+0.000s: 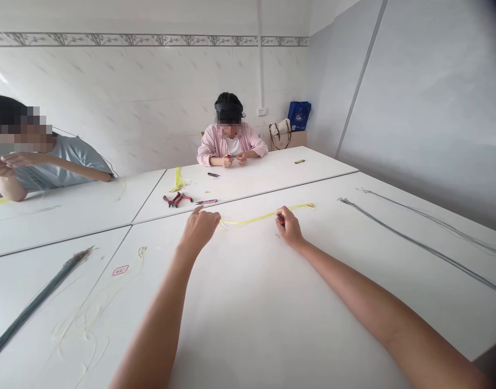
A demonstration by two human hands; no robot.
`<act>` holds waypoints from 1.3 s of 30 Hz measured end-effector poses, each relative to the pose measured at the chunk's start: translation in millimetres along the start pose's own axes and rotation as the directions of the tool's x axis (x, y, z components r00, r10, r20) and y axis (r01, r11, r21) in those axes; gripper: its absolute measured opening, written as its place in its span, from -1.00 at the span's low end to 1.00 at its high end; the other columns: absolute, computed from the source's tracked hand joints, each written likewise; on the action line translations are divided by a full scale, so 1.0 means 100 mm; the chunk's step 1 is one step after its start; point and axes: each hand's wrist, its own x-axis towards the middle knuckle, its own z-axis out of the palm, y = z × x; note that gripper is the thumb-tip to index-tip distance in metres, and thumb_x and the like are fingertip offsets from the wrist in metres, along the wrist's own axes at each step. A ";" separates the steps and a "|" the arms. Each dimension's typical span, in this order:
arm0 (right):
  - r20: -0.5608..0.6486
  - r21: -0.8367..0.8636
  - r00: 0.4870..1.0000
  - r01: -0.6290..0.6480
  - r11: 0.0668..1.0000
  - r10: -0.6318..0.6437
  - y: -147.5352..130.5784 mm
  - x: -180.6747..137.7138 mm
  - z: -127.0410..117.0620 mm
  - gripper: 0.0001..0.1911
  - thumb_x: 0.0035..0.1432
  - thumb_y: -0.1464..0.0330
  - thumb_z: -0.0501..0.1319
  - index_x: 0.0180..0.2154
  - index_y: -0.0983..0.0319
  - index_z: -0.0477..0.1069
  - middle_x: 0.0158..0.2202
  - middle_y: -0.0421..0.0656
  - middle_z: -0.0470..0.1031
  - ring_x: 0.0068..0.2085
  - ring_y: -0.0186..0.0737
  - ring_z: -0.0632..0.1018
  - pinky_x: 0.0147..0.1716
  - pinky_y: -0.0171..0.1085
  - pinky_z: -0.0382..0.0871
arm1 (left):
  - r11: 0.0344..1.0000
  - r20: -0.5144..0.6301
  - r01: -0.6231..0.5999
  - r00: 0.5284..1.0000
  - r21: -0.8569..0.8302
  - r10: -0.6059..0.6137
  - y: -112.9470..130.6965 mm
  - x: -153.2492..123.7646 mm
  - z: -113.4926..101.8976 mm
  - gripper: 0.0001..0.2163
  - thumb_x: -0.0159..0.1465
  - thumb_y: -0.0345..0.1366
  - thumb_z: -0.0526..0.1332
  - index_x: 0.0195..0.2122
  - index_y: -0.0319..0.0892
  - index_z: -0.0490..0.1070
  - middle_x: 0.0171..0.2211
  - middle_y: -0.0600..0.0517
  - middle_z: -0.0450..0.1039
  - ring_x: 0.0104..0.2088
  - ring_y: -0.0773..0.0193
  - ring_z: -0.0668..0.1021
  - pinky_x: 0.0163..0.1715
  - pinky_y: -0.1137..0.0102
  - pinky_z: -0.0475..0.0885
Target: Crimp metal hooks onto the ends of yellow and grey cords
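Note:
My left hand (199, 228) rests at the near end of a thin yellow cord (264, 217), its fingers curled, and I cannot tell whether it pinches the cord. My right hand (290, 227) is on the cord's middle stretch and grips a small red-handled tool (280, 219), mostly hidden by the fingers. A small gold-coloured tip (309, 206) marks the far end of the cord. Both hands are over the white table (248, 324).
Red-handled pliers (175, 199), a purple-handled tool (206, 202) and a yellow cord bundle (178, 181) lie ahead. Grey wire bundles (418, 243) stretch right, and a dark bundle (37, 302) and pale strands (86, 319) lie left. A person in pink (232, 146) and another in grey (69, 162) sit nearby.

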 end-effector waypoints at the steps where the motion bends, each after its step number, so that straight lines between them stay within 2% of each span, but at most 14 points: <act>1: -0.022 -0.006 1.000 -0.017 1.000 0.017 0.02 0.01 0.01 -0.92 0.30 0.33 0.01 -0.29 0.12 0.18 -0.37 -0.18 0.35 -0.36 -0.18 0.37 -0.28 -0.21 0.26 | 1.000 0.065 0.020 0.998 -0.009 -0.019 0.01 -0.02 -0.03 -0.71 0.24 -0.26 0.17 -0.64 -0.06 0.44 -0.72 0.06 0.31 -0.53 0.16 0.50 -0.02 0.09 0.49; 4: -0.053 -0.018 0.998 -0.045 0.999 0.044 0.07 0.03 0.02 -0.91 0.33 0.33 -0.02 -0.29 0.12 0.17 -0.38 -0.20 0.35 -0.37 -0.18 0.37 -0.32 -0.23 0.23 | 0.976 0.370 0.094 0.929 -0.194 -0.016 0.09 -0.09 -0.19 -0.73 0.30 -0.12 0.20 -0.44 -0.10 0.60 -0.60 0.02 0.49 -0.58 0.24 0.52 -0.37 0.30 0.52; 6: -0.038 -0.019 0.999 -0.023 1.000 0.023 0.06 0.02 0.03 -0.92 0.33 0.35 -0.01 -0.28 0.12 0.18 -0.37 -0.19 0.36 -0.36 -0.17 0.39 -0.31 -0.23 0.23 | 0.851 0.479 0.220 0.877 -0.477 0.042 0.16 -0.09 -0.24 -0.67 0.33 0.00 0.20 -0.31 -0.14 0.61 -0.50 -0.03 0.55 -0.56 0.26 0.54 -0.45 0.36 0.49; 8: 0.015 -0.014 0.999 0.042 0.999 -0.042 0.01 0.01 0.02 -0.95 0.28 0.40 0.02 -0.27 0.13 0.20 -0.34 -0.17 0.39 -0.33 -0.15 0.40 -0.26 -0.21 0.25 | 0.611 0.379 0.277 0.924 -0.742 0.041 0.23 -0.05 -0.17 -0.64 0.34 0.04 0.21 -0.24 -0.18 0.57 -0.40 -0.06 0.59 -0.54 0.30 0.55 -0.44 0.38 0.51; 11: 0.151 0.012 0.971 0.185 0.983 -0.185 -0.10 -0.03 0.01 -0.87 0.14 0.49 0.08 -0.31 0.13 0.21 -0.35 -0.17 0.40 -0.32 -0.15 0.40 -0.18 -0.18 0.27 | 0.398 0.025 0.073 0.992 -0.914 -0.126 0.35 0.06 0.14 -0.69 0.38 -0.02 0.17 -0.12 -0.16 0.51 -0.05 -0.12 0.61 -0.20 0.24 0.65 -0.15 0.32 0.58; 13: 0.230 0.034 0.938 0.260 0.965 -0.261 -0.16 -0.05 0.01 -0.82 0.06 0.53 0.10 -0.35 0.13 0.20 -0.37 -0.18 0.40 -0.34 -0.15 0.38 -0.16 -0.17 0.27 | 0.454 -0.160 -0.071 0.974 -0.888 -0.159 0.41 0.10 0.42 -0.66 0.43 -0.03 0.08 -0.02 -0.13 0.49 0.21 -0.13 0.47 0.15 0.14 0.55 0.11 0.22 0.50; 14: 0.254 0.041 0.925 0.282 0.959 -0.283 -0.18 -0.05 0.01 -0.81 0.04 0.54 0.10 -0.36 0.12 0.19 -0.37 -0.18 0.40 -0.34 -0.15 0.38 -0.15 -0.16 0.27 | 0.563 -0.205 -0.100 0.970 -0.820 -0.127 0.42 0.09 0.55 -0.64 0.45 -0.03 0.05 -0.01 -0.13 0.50 0.25 -0.14 0.44 0.23 0.10 0.49 0.19 0.18 0.44; 16: 0.272 0.044 0.916 0.296 0.954 -0.296 -0.20 -0.05 0.01 -0.80 0.05 0.55 0.08 -0.36 0.12 0.19 -0.37 -0.17 0.40 -0.32 -0.13 0.38 -0.14 -0.15 0.26 | 0.807 -0.160 -0.124 0.986 -0.578 0.037 0.43 0.04 0.79 -0.65 0.45 -0.06 0.03 -0.06 -0.13 0.54 0.18 -0.13 0.50 0.26 0.08 0.45 0.30 0.12 0.30; 18: 0.266 0.035 0.923 0.278 0.960 -0.277 -0.19 -0.05 0.01 -0.82 0.09 0.54 0.07 -0.34 0.12 0.19 -0.37 -0.16 0.40 -0.31 -0.11 0.39 -0.14 -0.14 0.25 | 0.910 -0.049 -0.149 0.989 -0.386 0.142 0.40 -0.04 0.96 -0.69 0.44 -0.11 0.06 -0.17 -0.10 0.58 -0.06 -0.08 0.62 0.09 0.10 0.55 0.33 0.10 0.21; 22: 0.263 0.033 0.944 0.196 0.980 -0.198 -0.14 -0.03 0.01 -0.88 0.18 0.49 0.08 -0.32 0.13 0.22 -0.35 -0.15 0.42 -0.31 -0.12 0.41 -0.17 -0.16 0.26 | 0.940 0.012 -0.097 0.994 -0.327 0.107 0.33 -0.17 1.17 -0.72 0.41 -0.17 0.07 -0.22 -0.08 0.57 -0.37 0.01 0.54 -0.30 0.20 0.54 -0.02 0.27 0.41; 26: 0.311 0.072 0.943 0.098 0.993 -0.116 -0.12 -0.01 0.05 -0.93 0.26 0.37 0.11 -0.32 0.14 0.26 -0.36 -0.19 0.46 -0.35 -0.19 0.45 -0.25 -0.24 0.30 | 0.948 -0.033 0.007 0.999 -0.318 -0.018 0.28 -0.17 1.26 -0.78 0.34 -0.18 0.12 -0.21 -0.10 0.55 -0.60 0.17 0.17 -0.54 0.32 0.28 -0.39 0.42 0.24; 29: 0.349 0.088 0.936 0.025 0.996 -0.054 -0.09 0.02 0.06 -0.83 0.33 0.25 0.09 -0.33 0.14 0.26 -0.42 -0.25 0.43 -0.41 -0.25 0.43 -0.37 -0.30 0.29 | 0.936 -0.061 0.073 0.993 -0.343 -0.100 0.27 -0.15 1.26 -0.80 0.29 -0.19 0.15 -0.31 -0.12 0.54 -0.63 0.21 -0.07 -0.57 0.36 0.13 -0.43 0.44 0.14; 33: 0.357 0.052 0.934 -0.024 0.998 0.003 -0.04 0.03 0.01 -0.85 0.33 0.21 0.09 -0.23 0.14 0.25 -0.41 -0.27 0.40 -0.43 -0.25 0.41 -0.41 -0.30 0.30 | 0.904 -0.068 0.165 0.976 -0.393 -0.208 0.29 -0.15 1.22 -0.78 0.26 -0.19 0.14 -0.34 -0.13 0.55 -0.63 0.22 -0.12 -0.57 0.37 0.06 -0.45 0.43 0.11; 39: 0.416 0.006 0.903 0.119 0.993 -0.111 -0.05 -0.03 -0.04 -0.84 0.31 0.36 0.12 -0.08 0.16 0.36 -0.13 -0.07 0.52 -0.12 -0.08 0.51 -0.07 -0.12 0.35 | 0.863 -0.050 0.247 0.953 -0.441 -0.299 0.28 -0.13 1.21 -0.79 0.22 -0.17 0.17 -0.38 -0.12 0.56 -0.63 0.21 -0.11 -0.56 0.36 0.07 -0.45 0.43 0.10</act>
